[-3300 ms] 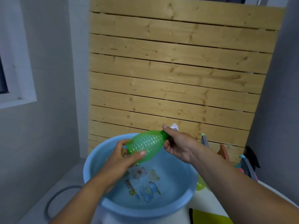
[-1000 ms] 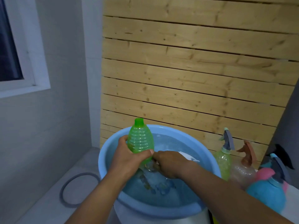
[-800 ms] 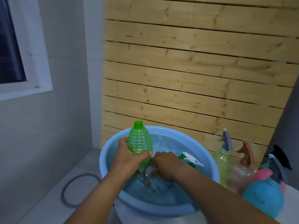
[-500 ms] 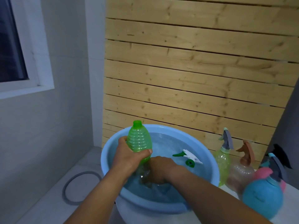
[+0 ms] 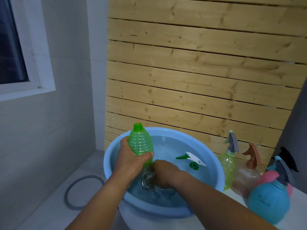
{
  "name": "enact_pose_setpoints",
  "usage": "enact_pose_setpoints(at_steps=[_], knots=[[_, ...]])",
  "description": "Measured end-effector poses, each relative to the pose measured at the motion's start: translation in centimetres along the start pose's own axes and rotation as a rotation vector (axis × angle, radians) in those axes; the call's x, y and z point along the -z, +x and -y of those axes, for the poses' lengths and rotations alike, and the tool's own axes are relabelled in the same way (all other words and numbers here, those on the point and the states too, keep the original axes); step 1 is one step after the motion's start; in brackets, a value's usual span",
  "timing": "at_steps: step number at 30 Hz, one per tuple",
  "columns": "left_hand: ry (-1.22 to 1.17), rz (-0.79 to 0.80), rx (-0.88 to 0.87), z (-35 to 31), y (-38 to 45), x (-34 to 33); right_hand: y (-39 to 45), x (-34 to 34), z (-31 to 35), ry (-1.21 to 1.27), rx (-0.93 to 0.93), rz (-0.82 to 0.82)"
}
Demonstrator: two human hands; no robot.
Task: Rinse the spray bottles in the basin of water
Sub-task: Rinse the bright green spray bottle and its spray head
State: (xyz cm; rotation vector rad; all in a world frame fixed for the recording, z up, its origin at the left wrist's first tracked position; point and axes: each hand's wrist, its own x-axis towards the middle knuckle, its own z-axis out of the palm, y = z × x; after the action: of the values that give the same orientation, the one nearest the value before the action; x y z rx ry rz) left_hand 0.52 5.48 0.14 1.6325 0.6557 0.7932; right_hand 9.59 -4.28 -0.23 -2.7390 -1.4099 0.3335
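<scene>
Closest to the camera are the two forearms reaching into the light blue basin [image 5: 216, 170], which sits on a white stand or bucket, hard to say which. The left hand [image 5: 131, 159] is wrapped round the middle of the green bottle [image 5: 141, 143], fingers and thumb curled tight on the ribbed plastic. The bottle stands roughly upright with its open neck pointing up and its bottom end dipped in the water near the basin's left side, no spray top on it. The right hand [image 5: 162, 174] is down in the water right beside the bottle's base, knuckles up. Its fingers are under the rippling surface, so I can't tell if it's gripping anything or just loose.

A bit further in, a white and green spray head [image 5: 191, 161] floats on the water, apart from both hands.

On the white desk [image 5: 297, 195] to the right of the basin there's a round blue spray bottle [image 5: 269, 201] with a pink trigger, then a clear brownish bottle [image 5: 247, 176], then a yellow-green bottle [image 5: 228, 165] with a grey trigger just beside the rim.

Behind it all leans a panel of pale wooden slats [image 5: 199, 80]. On the left, a grey hose ring [image 5: 78, 191] lies on the floor and there's a white-framed window [image 5: 25, 55].
</scene>
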Motion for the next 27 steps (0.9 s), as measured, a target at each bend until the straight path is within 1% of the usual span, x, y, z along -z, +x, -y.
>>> enact_pose_setpoints(at_steps=[4, 7, 9, 12, 15, 17, 20, 23, 25, 27], knots=[[0.035, 0.007, -0.006, 0.2, 0.1, 0.0, -0.2, 0.0, 0.2, -0.081, 0.113, 0.145], [0.041, 0.009, -0.007, 0.5, 0.3, 0.0, -0.4, -0.3, 0.5, -0.136, 0.141, 0.239], [0.044, 0.014, 0.000, 0.5, 0.3, -0.1, -0.5, -0.3, 0.6, -0.151, 0.130, 0.244], [0.037, 0.018, 0.020, 0.4, 0.2, -0.2, -0.7, -0.2, 0.5, -0.261, 0.135, 0.233], [0.014, 0.007, 0.023, 0.4, 0.3, -0.3, -1.2, 0.4, 0.0, -0.246, 0.106, 0.209], [0.015, -0.012, 0.010, 0.3, 0.4, -0.3, -1.6, 1.0, -0.8, -0.140, 0.088, 0.174], [0.003, -0.033, -0.012, 0.2, 0.4, -0.1, -1.8, 1.9, -2.2, 0.141, 0.053, 0.137], [0.001, -0.034, -0.014, -0.2, 0.1, 0.0, -1.7, 2.4, -3.2, 0.456, -0.087, 0.111], [0.018, -0.021, -0.011, -0.5, -0.2, 0.0, -1.6, 2.3, -3.7, 0.590, -0.186, 0.076], [0.057, -0.010, 0.001, -0.9, -0.4, 0.0, -1.7, 1.8, -4.3, 0.716, -0.271, -0.008]])
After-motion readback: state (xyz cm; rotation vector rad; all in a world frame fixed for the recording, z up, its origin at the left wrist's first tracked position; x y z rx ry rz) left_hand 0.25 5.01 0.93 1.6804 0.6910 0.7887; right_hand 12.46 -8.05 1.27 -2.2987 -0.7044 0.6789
